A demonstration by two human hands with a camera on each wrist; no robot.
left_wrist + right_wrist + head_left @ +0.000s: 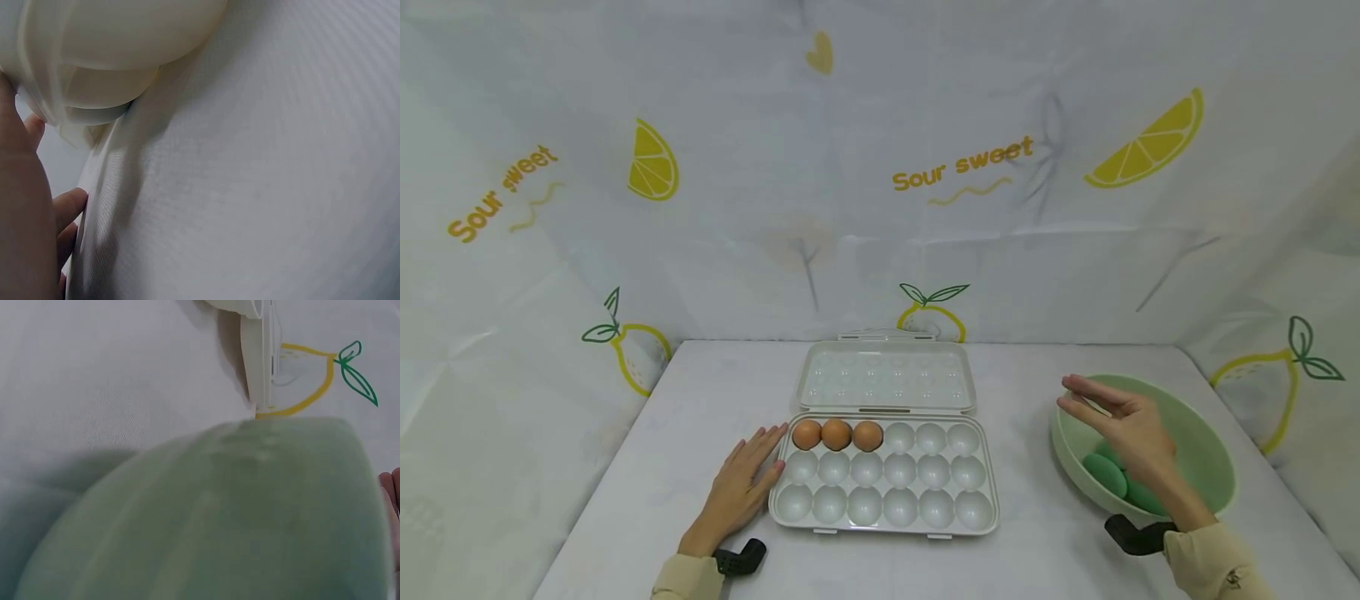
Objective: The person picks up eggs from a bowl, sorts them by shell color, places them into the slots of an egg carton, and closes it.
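Observation:
A white plastic egg tray (883, 531) lies with its lid (886, 379) folded back. Three brown eggs (837, 434) occupy the left cups of its far row. Flat at the tray's left side, my left hand (735, 487) has its fingers extended, with fingertips and thumb at the rim; the left wrist view shows them by the tray's rounded underside (144, 31). My right hand (1126, 425) hovers over a light green bowl (1210, 467), fingers fairly straight, with nothing visible in them. Inside the bowl are several green eggs (1105, 474), partly hidden by that hand and wrist.
A white cloth covers the table (700, 375), and a white curtain (737, 250) with lemon prints rises behind it. Between tray and bowl runs a strip of tabletop (1022, 400). The bowl's outer wall (219, 512) fills much of the right wrist view.

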